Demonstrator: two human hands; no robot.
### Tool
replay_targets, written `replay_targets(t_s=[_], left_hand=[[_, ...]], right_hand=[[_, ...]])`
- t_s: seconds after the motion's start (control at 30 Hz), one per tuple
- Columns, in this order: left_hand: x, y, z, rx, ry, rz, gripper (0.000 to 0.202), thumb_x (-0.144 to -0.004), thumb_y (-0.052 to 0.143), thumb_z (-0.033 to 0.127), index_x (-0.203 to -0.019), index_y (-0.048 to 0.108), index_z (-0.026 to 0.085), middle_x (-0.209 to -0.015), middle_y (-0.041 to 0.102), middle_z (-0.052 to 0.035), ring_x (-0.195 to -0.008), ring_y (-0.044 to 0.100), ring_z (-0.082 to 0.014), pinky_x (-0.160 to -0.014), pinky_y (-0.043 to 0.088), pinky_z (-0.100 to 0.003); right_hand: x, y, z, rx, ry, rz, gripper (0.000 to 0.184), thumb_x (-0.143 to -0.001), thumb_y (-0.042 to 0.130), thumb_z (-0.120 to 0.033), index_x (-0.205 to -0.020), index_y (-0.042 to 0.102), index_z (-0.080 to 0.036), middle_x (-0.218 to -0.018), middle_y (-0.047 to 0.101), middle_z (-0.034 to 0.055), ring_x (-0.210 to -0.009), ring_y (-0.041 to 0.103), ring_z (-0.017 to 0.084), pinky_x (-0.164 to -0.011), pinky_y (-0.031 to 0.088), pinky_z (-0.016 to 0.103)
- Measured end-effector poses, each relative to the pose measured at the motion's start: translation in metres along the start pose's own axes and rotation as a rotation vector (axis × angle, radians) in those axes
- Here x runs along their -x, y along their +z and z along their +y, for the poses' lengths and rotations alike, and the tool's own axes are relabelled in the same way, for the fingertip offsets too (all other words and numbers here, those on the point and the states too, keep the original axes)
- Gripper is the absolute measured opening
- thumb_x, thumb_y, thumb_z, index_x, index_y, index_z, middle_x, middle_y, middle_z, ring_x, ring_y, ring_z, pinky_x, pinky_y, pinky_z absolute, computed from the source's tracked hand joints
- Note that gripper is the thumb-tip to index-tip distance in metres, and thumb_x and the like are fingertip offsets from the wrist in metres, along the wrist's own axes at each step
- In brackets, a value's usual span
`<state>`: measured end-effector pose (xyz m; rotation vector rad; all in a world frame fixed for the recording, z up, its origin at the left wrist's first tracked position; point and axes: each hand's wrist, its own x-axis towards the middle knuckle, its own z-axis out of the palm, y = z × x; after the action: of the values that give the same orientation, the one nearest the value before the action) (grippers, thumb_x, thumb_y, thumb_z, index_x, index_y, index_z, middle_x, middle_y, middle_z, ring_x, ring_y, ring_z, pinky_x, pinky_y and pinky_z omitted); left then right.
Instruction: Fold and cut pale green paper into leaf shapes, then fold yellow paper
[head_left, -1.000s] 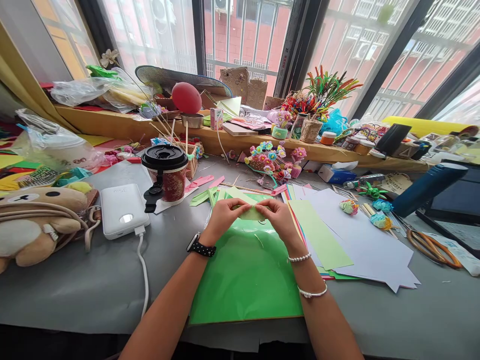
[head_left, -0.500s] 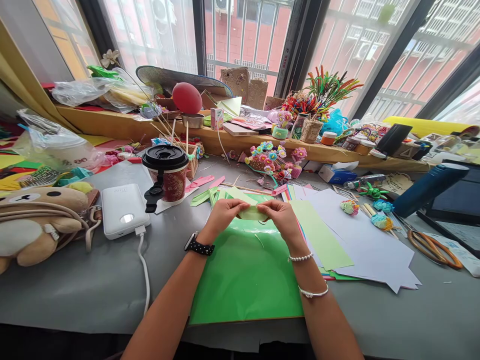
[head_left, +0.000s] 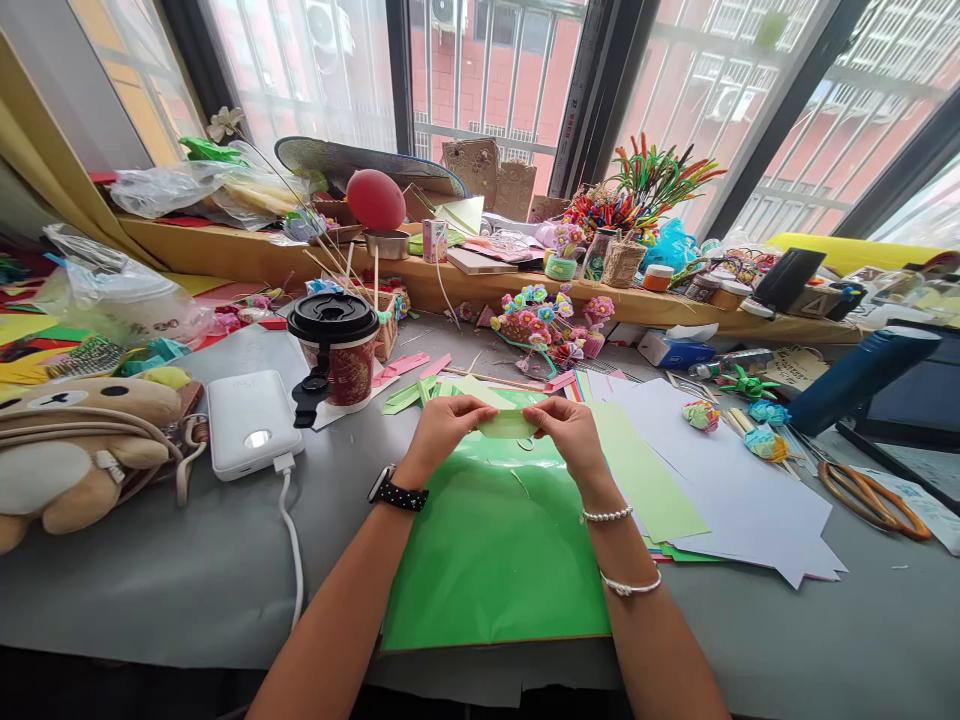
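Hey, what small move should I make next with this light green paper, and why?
Perhaps lower the light green paper onto the green sheet and press it flat: your left hand and right hand pinch its opposite ends, and the sheet spreads out beneath, a likely firm surface.

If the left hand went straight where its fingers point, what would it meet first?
Likely the right hand, pinching the other end of the light green paper; depth is unclear.

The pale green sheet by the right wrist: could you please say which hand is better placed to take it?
Right hand, probably: it is nearer the sheet, while the left hand would cross the right arm. Both pinch the green paper.
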<state>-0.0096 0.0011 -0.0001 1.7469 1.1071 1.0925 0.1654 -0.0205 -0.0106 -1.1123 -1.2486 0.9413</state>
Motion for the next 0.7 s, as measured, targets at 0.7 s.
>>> replay_targets(t_s=[0.7], left_hand=[[0.0011, 0.0072, 0.0042, 0.365, -0.061, 0.091, 0.025, -0.062, 0.064, 0.036, -0.075, 0.06, 0.015, -0.073, 0.063, -0.0022, -0.068, 0.056, -0.0143, -0.059, 0.042, -0.023]], right_hand=[[0.0055, 0.0077, -0.0051, 0.191, -0.148, -0.138, 0.041, -0.066, 0.062, -0.041, -0.099, 0.055, -0.018, -0.087, 0.063, 0.0072, -0.074, 0.06, 0.017, -0.057, 0.049, 0.026]])
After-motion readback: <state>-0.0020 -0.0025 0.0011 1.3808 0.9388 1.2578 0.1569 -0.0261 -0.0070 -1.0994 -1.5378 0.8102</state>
